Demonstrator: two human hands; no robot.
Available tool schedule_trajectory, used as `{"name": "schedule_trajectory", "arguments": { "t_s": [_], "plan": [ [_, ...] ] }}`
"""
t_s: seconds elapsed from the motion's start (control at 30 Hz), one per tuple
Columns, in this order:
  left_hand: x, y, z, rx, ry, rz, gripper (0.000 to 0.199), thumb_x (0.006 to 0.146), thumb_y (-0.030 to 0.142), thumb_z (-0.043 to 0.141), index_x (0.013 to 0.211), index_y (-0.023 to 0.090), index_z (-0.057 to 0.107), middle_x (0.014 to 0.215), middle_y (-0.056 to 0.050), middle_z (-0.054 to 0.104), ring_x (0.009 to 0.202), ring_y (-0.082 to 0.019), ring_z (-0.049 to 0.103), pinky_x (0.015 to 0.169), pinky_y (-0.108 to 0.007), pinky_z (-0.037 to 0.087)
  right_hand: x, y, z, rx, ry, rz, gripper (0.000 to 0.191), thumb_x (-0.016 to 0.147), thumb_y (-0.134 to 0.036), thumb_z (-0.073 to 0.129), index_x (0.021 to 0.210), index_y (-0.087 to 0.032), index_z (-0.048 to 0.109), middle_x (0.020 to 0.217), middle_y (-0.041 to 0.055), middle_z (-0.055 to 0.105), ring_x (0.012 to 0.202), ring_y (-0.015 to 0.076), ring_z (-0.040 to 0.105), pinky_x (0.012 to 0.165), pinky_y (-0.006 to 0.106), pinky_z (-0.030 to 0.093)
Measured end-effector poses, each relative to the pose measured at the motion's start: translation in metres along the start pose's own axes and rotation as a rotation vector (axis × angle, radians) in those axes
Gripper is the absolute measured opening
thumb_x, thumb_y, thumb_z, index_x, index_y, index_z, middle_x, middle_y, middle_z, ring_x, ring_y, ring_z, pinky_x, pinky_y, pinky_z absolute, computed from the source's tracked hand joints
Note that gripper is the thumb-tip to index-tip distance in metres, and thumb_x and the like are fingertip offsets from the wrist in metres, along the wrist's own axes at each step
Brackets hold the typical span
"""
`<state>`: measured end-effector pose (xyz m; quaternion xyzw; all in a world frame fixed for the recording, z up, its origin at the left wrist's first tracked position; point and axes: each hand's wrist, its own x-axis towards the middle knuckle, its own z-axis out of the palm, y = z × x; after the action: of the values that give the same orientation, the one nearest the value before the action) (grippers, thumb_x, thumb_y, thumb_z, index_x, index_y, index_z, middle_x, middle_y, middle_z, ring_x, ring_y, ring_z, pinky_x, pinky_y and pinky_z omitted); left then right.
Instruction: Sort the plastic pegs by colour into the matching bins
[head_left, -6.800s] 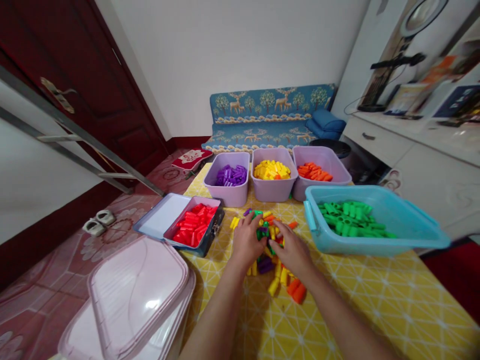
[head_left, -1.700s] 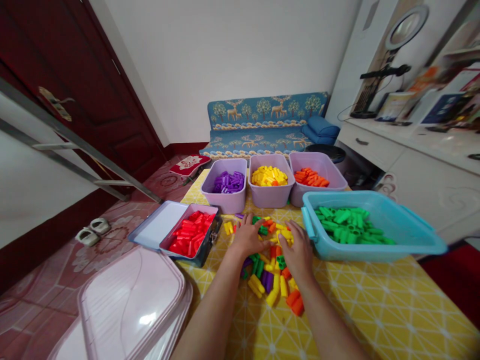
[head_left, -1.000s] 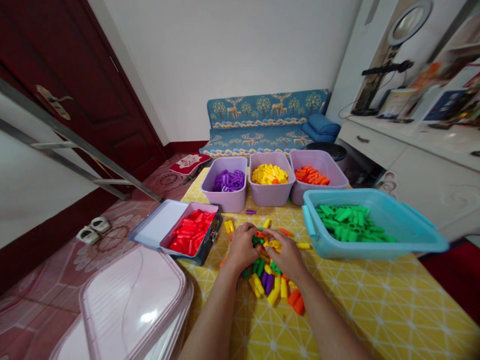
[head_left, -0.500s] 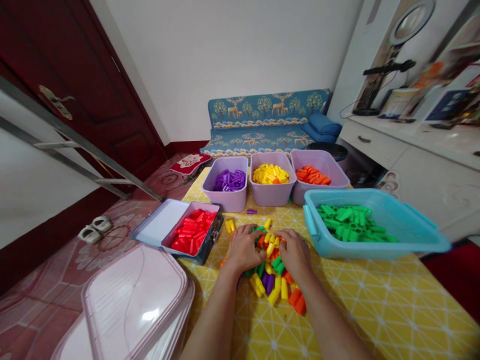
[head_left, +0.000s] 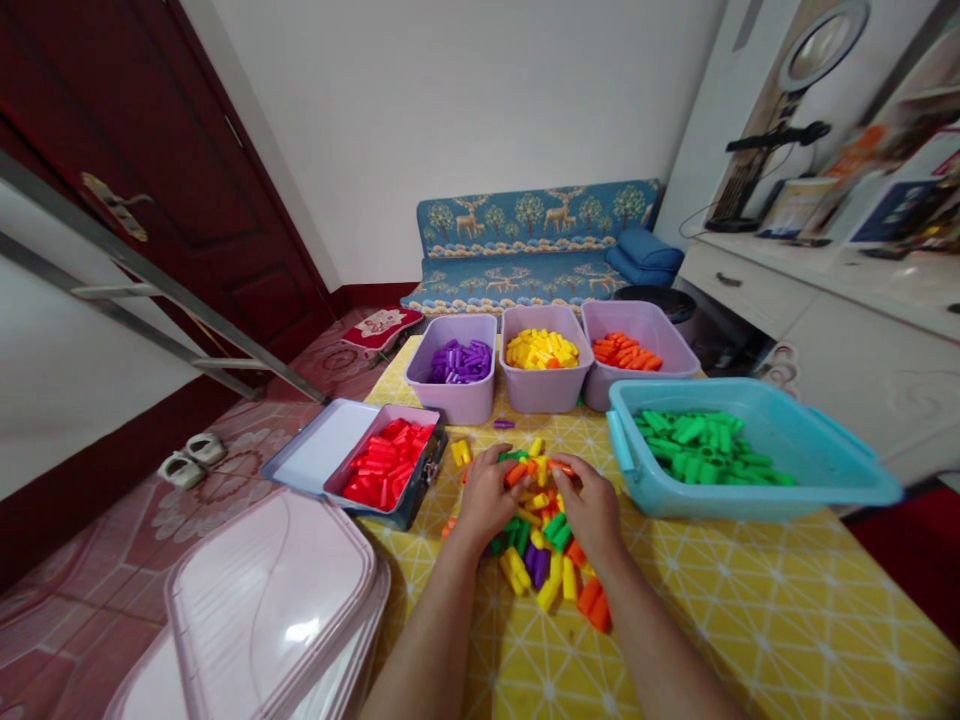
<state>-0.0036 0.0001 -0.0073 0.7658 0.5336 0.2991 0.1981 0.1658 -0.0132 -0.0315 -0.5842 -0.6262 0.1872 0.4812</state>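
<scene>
A mixed pile of short plastic tubes point(head_left: 553, 577) in yellow, green, purple and orange lies on the table between my hands. My left hand point(head_left: 484, 497) is at the pile's left side, its fingers closed on an orange plastic tube point(head_left: 517, 473). Opposite it, my right hand point(head_left: 591, 508) pinches another orange plastic tube point(head_left: 559, 467) between thumb and fingers. Both hands are just over the pile and hide parts of it. A few yellow tubes point(head_left: 460, 453) lie just beyond my left hand, and a single purple tube point(head_left: 504, 424) rests farther back.
Three lilac bins stand at the back, holding purple point(head_left: 450, 408), yellow point(head_left: 544, 398) and orange point(head_left: 679, 345) tubes. A blue tub point(head_left: 757, 505) of green tubes is at right. At left are an open case point(head_left: 322, 440) with red tubes and stacked lids point(head_left: 262, 590).
My fingers have lifted slightly from within the pile. An orange tube now shows in each hand, and the yellow tubes between the hands have shifted.
</scene>
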Motion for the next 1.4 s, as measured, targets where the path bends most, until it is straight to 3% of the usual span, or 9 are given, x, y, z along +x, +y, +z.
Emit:
{"name": "schedule_trajectory", "arguments": {
  "t_s": [0.3,0.43,0.57,0.7,0.8,0.93,1.13,1.23,1.4],
  "plan": [
    [0.002,-0.002,-0.003,-0.297,0.149,0.066,0.022,0.087,0.032,0.054,0.097,0.020,0.069,0.117,-0.009,0.062,0.113,-0.024,0.053,0.102,-0.039,0.036,-0.002,-0.023,0.002,0.421,0.019,0.176,0.027,0.082,-0.039,0.058,0.099,-0.019,0.065,0.094,0.0069,0.070,0.076,0.0190,0.066,0.071,0.032,0.053],
    [0.003,0.007,-0.013,-0.473,0.192,-0.022,0.023,0.085,0.036,0.056,0.094,0.018,0.068,0.098,-0.008,0.067,0.097,-0.022,0.059,0.091,-0.036,0.043,0.000,-0.032,0.001,0.588,0.011,0.244,0.031,0.079,-0.037,0.062,0.103,-0.018,0.064,0.096,0.0070,0.070,0.080,0.0192,0.067,0.073,0.032,0.054],
    [0.004,0.022,-0.024,-0.926,0.133,-0.275,0.030,0.077,0.035,0.064,0.100,0.016,0.062,0.090,-0.007,0.068,0.077,-0.019,0.064,0.072,-0.032,0.050,0.000,-0.043,-0.004,0.626,0.051,0.262,0.033,0.081,-0.040,0.062,0.105,-0.018,0.063,0.091,0.0062,0.070,0.075,0.0184,0.067,0.071,0.032,0.054],
    [0.004,0.032,-0.029,-1.500,0.022,-0.389,0.054,0.065,0.016,0.067,0.117,0.015,0.054,0.107,-0.011,0.067,0.093,-0.021,0.066,0.091,-0.036,0.047,0.000,-0.052,-0.009,0.506,0.120,0.173,0.027,0.082,-0.039,0.060,0.100,-0.019,0.066,0.096,0.0069,0.070,0.085,0.0200,0.066,0.078,0.035,0.052],
    [0.004,0.032,-0.028,-1.815,-0.153,-0.444,0.055,0.071,0.026,0.061,0.124,0.011,0.051,0.116,-0.017,0.063,0.106,-0.026,0.062,0.099,-0.044,0.043,0.000,-0.053,-0.010,0.332,0.157,0.006,0.022,0.084,-0.035,0.059,0.098,-0.021,0.069,0.103,0.0069,0.069,0.099,0.0215,0.062,0.092,0.039,0.046],
    [0.004,0.030,-0.022,-1.960,-0.222,-0.457,0.053,0.081,0.041,0.049,0.122,0.008,0.053,0.121,-0.019,0.059,0.116,-0.028,0.056,0.100,-0.047,0.042,0.001,-0.049,-0.008,0.221,0.095,-0.122,0.024,0.087,-0.034,0.056,0.105,-0.025,0.069,0.115,0.0069,0.066,0.116,0.0227,0.053,0.102,0.043,0.040],
    [0.005,0.031,-0.017,-1.924,-0.217,-0.503,0.048,0.082,0.044,0.047,0.115,0.009,0.055,0.122,-0.021,0.058,0.123,-0.031,0.051,0.097,-0.052,0.045,0.000,-0.043,-0.005,0.357,0.099,-0.016,0.032,0.090,-0.038,0.049,0.114,-0.022,0.064,0.119,0.0097,0.064,0.115,0.0230,0.056,0.102,0.045,0.040],
    [0.006,0.030,-0.019,-2.039,-0.097,-0.639,0.040,0.083,0.038,0.047,0.110,0.010,0.054,0.123,-0.021,0.057,0.120,-0.030,0.054,0.092,-0.048,0.051,0.000,-0.042,-0.007,0.404,0.129,0.038,0.034,0.091,-0.040,0.048,0.113,-0.019,0.063,0.116,0.0111,0.066,0.112,0.0231,0.058,0.100,0.044,0.042],
    [0.011,0.028,-0.039,-2.193,0.306,-0.887,0.031,0.083,0.024,0.043,0.109,0.009,0.048,0.122,-0.023,0.054,0.113,-0.029,0.059,0.076,-0.039,0.060,0.000,-0.043,-0.009,0.411,0.159,0.058,0.033,0.091,-0.039,0.047,0.110,-0.019,0.064,0.113,0.0105,0.067,0.109,0.0226,0.059,0.099,0.042,0.041]
  ]
}}
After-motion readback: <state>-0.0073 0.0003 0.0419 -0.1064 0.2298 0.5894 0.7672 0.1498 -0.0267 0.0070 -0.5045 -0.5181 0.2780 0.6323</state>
